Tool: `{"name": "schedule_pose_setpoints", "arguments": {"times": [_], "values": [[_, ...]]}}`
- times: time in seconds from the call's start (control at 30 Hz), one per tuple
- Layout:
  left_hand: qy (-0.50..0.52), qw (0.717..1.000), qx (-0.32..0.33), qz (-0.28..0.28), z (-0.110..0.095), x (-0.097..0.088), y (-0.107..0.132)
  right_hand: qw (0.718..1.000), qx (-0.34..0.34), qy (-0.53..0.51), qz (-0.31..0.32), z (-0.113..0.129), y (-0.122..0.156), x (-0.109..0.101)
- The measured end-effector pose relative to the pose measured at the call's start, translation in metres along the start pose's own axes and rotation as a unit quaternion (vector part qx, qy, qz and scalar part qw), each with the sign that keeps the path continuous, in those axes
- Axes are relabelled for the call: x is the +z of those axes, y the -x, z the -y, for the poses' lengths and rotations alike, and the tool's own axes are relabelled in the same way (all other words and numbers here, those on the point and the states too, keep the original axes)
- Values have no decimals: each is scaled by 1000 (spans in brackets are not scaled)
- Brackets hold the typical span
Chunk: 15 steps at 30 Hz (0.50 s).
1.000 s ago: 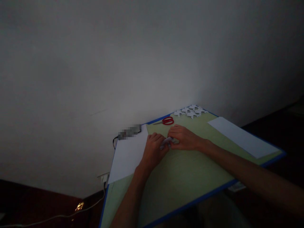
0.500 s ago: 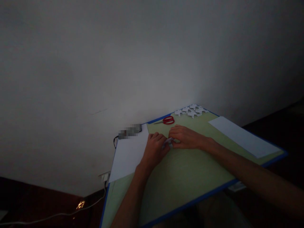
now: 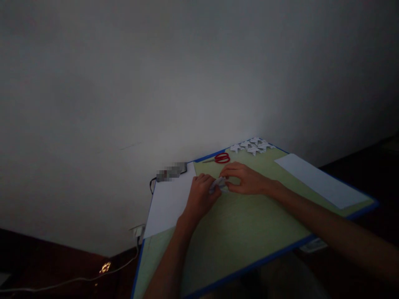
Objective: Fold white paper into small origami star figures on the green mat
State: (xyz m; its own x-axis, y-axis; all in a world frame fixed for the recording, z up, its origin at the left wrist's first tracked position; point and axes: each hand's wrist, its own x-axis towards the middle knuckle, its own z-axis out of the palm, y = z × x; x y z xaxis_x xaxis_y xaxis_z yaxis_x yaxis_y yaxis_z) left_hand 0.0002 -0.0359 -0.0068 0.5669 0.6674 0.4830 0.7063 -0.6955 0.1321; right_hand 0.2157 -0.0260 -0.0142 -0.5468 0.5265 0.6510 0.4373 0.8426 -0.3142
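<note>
Both my hands meet over a small folded white paper piece [image 3: 219, 183] on the green mat [image 3: 237, 236]. My left hand [image 3: 201, 196] has its fingers curled onto the paper's left side. My right hand [image 3: 245, 178] pinches its right side with arched fingers. The paper is mostly hidden between the fingers. The room is dim.
Red-handled scissors [image 3: 220, 158] lie just behind my hands. Several folded white paper shapes [image 3: 252, 146] sit at the mat's far corner. A white sheet [image 3: 170, 199] lies at the left, a white strip [image 3: 321, 180] at the right. A cable [image 3: 93, 277] trails off the table's left edge.
My right hand has lifted from flat on the paper to an arched pinch. The paper has risen slightly between the fingers. My left hand has barely moved.
</note>
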Motion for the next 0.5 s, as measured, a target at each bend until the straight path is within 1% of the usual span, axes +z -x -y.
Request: {"name": "schedule_pose_setpoints", "arguments": {"times": [0.07, 0.13, 0.3, 0.5], "values": [[22, 1000, -10, -6, 1, 1, 1, 999, 5, -30, -27, 0, 0, 3], [38, 999, -18, -10, 0, 1, 1, 998, 18, -56, -37, -1, -1, 7], [59, 998, -24, -8, -3, 1, 4, 991, 63, -111, -25, 0, -3, 9], [70, 997, -30, -10, -3, 3, 4, 978, 111, -174, -30, 2, -6, 7]]}}
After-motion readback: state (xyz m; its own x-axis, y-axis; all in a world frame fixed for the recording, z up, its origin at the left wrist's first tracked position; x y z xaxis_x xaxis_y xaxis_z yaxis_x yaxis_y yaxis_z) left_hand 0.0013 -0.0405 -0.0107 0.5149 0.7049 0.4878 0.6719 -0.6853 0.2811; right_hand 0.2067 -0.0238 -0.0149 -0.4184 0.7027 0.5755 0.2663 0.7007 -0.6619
